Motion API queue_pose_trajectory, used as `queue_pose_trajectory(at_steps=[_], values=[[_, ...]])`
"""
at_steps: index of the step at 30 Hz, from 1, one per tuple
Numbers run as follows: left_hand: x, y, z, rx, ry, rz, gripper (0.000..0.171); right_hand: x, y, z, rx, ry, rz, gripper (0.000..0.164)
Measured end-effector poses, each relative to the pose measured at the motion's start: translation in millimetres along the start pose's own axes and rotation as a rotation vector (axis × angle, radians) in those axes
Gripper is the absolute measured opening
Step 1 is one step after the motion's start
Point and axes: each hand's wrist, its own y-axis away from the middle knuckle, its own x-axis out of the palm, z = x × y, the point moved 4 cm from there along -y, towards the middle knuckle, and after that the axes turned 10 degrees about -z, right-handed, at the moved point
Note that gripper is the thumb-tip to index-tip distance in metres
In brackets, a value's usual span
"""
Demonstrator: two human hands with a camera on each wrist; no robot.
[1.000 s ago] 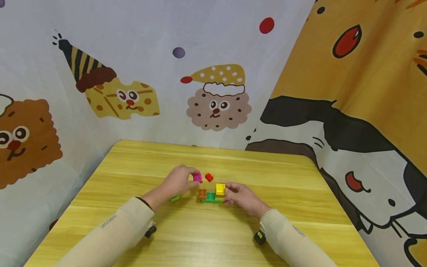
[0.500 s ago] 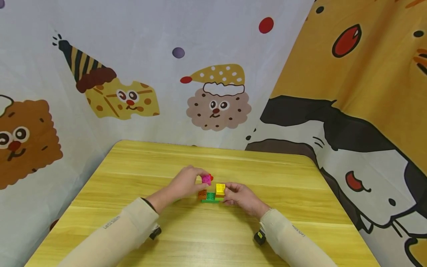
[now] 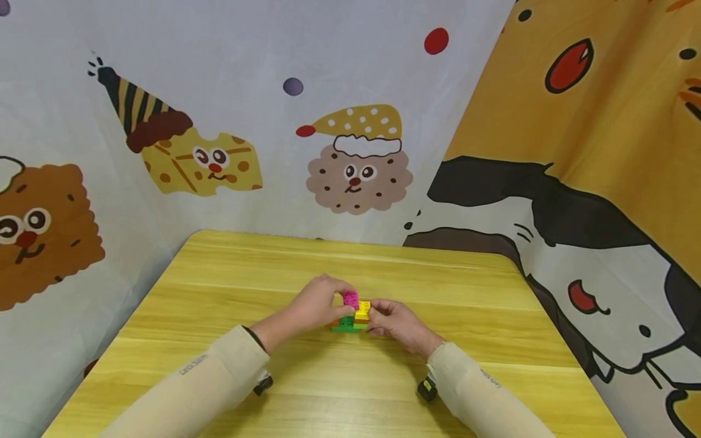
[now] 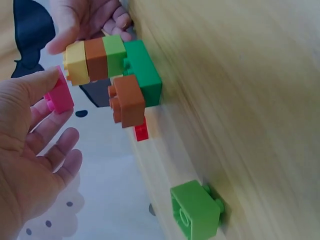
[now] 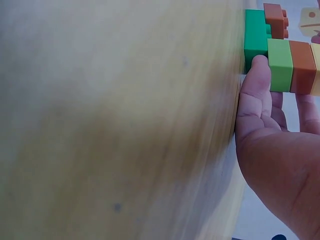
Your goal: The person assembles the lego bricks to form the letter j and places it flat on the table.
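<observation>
My left hand [image 3: 313, 304] pinches a magenta toy building brick [image 3: 351, 300] between thumb and fingers. In the left wrist view the magenta brick [image 4: 61, 95] is close to the studs of a yellow brick [image 4: 76, 62], apparently apart from them. That yellow brick tops a column of a brown brick [image 4: 96, 59] and a light green brick [image 4: 115, 55], standing on one end of a long dark green brick [image 4: 143, 72]. Another brown brick [image 4: 130, 100] sits on its other end. My right hand [image 3: 402, 325] holds the column from the right, its thumb low by the green bricks.
Beyond the built piece lies a red brick [image 4: 141, 131], hidden in the head view. A loose light green brick [image 4: 195, 210] lies on its side on the wooden table [image 3: 350, 389]. A printed cloth [image 3: 219, 79] hangs behind the table.
My left hand has carried the magenta brick rightward, from beside the red brick to beside the yellow one. The right hand and the built piece have stayed put.
</observation>
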Motion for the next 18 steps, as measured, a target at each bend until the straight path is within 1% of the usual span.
queue_pose_trajectory(at_steps=[4, 8, 13, 18], values=[[4.7, -0.6, -5.1, 0.052, -0.026, -0.003, 0.028, 0, 0, 0, 0.004, -0.001, -0.001, 0.06], [6.7, -2.4, -9.4, 0.1, -0.062, -0.023, 0.027, 1, 0, 1, -0.001, -0.009, -0.005, 0.057], [9.5, -4.7, -12.5, 0.131, -0.108, -0.021, 0.028, 0, 0, 1, -0.012, -0.006, -0.004, 0.061], [12.7, -6.3, -14.7, 0.142, -0.125, -0.012, 0.028, -1, 0, -1, -0.014, 0.012, -0.006, 0.065]])
